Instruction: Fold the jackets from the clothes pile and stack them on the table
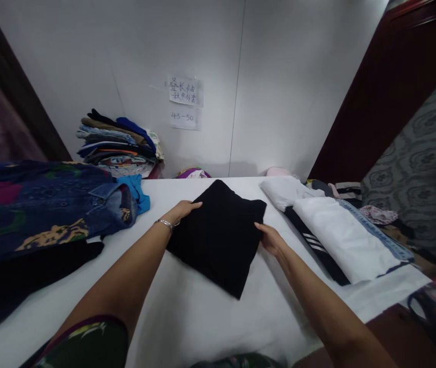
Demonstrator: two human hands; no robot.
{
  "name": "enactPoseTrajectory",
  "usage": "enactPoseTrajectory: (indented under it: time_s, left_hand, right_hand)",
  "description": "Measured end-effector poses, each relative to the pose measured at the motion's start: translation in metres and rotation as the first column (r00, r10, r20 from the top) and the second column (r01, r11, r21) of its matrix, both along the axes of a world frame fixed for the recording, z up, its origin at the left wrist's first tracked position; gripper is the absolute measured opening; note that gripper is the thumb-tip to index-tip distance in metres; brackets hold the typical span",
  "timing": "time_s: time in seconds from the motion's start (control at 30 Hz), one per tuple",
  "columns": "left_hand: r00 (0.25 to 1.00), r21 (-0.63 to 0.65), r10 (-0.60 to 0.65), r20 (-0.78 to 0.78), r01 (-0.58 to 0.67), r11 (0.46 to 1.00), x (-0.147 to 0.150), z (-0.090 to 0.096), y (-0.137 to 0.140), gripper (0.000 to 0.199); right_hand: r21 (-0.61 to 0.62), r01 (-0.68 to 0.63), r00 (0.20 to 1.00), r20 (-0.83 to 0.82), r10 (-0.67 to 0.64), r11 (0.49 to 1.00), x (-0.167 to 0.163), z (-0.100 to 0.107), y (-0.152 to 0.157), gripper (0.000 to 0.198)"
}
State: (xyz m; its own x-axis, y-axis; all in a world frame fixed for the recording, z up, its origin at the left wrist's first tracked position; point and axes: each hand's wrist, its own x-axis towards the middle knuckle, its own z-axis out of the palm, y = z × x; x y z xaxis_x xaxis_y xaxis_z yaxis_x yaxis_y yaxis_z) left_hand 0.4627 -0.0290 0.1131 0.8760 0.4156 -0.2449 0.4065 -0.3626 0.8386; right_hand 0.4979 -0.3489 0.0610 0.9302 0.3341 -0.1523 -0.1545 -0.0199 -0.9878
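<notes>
A black garment [218, 235], folded into a rough square, is held slightly tilted over the white-covered table [187, 317]. My left hand [185, 209] grips its left edge, thumb lying on top and the other fingers hidden beneath the cloth. On the opposite edge, my right hand [269, 237] pinches the fabric the same way, its thumb on the upper face. What kind of garment it is does not show. A silver bracelet [167, 223] circles my left wrist.
Left lie a patterned denim jacket [49, 204], a black garment [61, 263] and a blue cloth [137, 194]. A stack of folded clothes [118, 140] stands behind. To the right are white folded clothes [344, 240] and a dark striped garment [313, 243]. Handwritten papers [186, 102] hang on the wall.
</notes>
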Motion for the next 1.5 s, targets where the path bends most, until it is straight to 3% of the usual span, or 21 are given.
enactPoseTrajectory:
  time_s: [0.13, 0.2, 0.27, 0.37, 0.47, 0.53, 0.63, 0.7, 0.77, 0.87, 0.97, 1.03, 1.07, 1.13, 1.27, 1.4, 1.5]
  left_hand:
    - [0.992, 0.138, -0.128, -0.014, 0.129, 0.982, 0.002, -0.003, -0.013, 0.044]
    - [0.987, 0.23, -0.157, -0.042, 0.162, 0.959, 0.003, -0.007, -0.023, 0.046]
    - [0.983, 0.31, -0.165, -0.078, 0.182, 0.933, 0.003, -0.008, -0.03, 0.049]
    - [0.987, 0.421, -0.132, -0.094, 0.159, 0.893, -0.007, 0.001, -0.037, 0.052]
    - [0.996, 0.583, -0.093, 0.016, 0.066, 0.81, -0.032, 0.013, -0.049, 0.054]
    - [0.983, 0.707, -0.142, 0.117, 0.019, 0.707, -0.055, 0.013, -0.063, 0.052]
    - [0.961, 0.818, -0.228, 0.157, 0.002, 0.575, -0.088, 0.0, -0.088, 0.052]
    - [0.969, 0.836, -0.218, 0.118, 0.021, 0.549, -0.102, -0.012, -0.101, 0.058]
    - [0.981, 0.829, -0.184, 0.061, 0.053, 0.557, -0.108, -0.02, -0.107, 0.064]
    - [0.986, 0.821, -0.168, -0.007, 0.102, 0.562, -0.107, -0.024, -0.108, 0.068]
    - [0.987, 0.825, -0.156, -0.04, 0.121, 0.552, -0.106, -0.027, -0.107, 0.069]
    - [0.987, 0.823, -0.15, -0.055, 0.13, 0.554, -0.106, -0.032, -0.108, 0.069]
    - [0.987, 0.821, -0.148, -0.06, 0.133, 0.555, -0.107, -0.035, -0.109, 0.068]
    - [0.986, 0.815, -0.151, -0.067, 0.141, 0.563, -0.108, -0.04, -0.112, 0.067]
    - [0.987, 0.792, -0.151, -0.056, 0.136, 0.595, -0.11, -0.042, -0.114, 0.067]
    - [0.99, 0.725, -0.127, -0.056, 0.128, 0.676, -0.104, -0.023, -0.104, 0.067]
    - [0.999, 0.738, -0.035, 0.008, 0.017, 0.674, -0.089, -0.004, -0.085, 0.063]
  right_hand:
    - [0.185, 0.016, 0.972, -0.232, 0.028, 0.983, -0.073, -0.017, -0.036, 0.047]
    - [0.157, 0.017, 0.955, -0.297, 0.031, 0.987, -0.098, -0.021, -0.053, 0.052]
    - [0.04, -0.061, 0.951, -0.302, 0.071, 0.997, -0.11, -0.019, -0.068, 0.053]
    - [-0.184, -0.213, 0.972, -0.143, 0.189, 0.96, -0.114, -0.003, -0.083, 0.041]
    - [-0.266, -0.212, 0.955, 0.15, 0.258, 0.94, -0.114, 0.024, -0.081, 0.033]
    - [-0.272, -0.16, 0.889, 0.378, 0.258, 0.949, -0.111, 0.043, -0.068, 0.028]
    - [-0.293, -0.102, 0.683, 0.674, 0.281, 0.951, -0.094, 0.064, -0.033, 0.026]
    - [-0.322, -0.101, 0.529, 0.784, 0.325, 0.941, -0.072, 0.072, -0.001, 0.032]
    - [-0.393, -0.104, 0.419, 0.816, 0.399, 0.914, -0.044, 0.074, 0.033, 0.042]
    - [-0.611, -0.065, 0.352, 0.726, 0.591, 0.789, 0.002, 0.07, 0.078, 0.053]
    - [-0.826, 0.018, 0.431, 0.515, 0.741, 0.564, 0.044, 0.053, 0.101, 0.059]
    - [-0.899, 0.001, 0.579, 0.357, 0.733, 0.438, 0.065, 0.034, 0.101, 0.065]
    - [-0.913, -0.023, 0.65, 0.296, 0.7, 0.407, 0.072, 0.023, 0.099, 0.069]
    - [-0.912, -0.058, 0.74, 0.234, 0.631, 0.406, 0.083, 0.004, 0.093, 0.077]
    - [-0.886, -0.077, 0.748, 0.252, 0.614, 0.458, 0.092, -0.015, 0.088, 0.081]
    - [-0.869, -0.082, 0.744, 0.273, 0.61, 0.489, 0.093, -0.016, 0.089, 0.082]
    - [-0.859, -0.04, 0.741, 0.317, 0.592, 0.51, 0.092, -0.016, 0.089, 0.078]
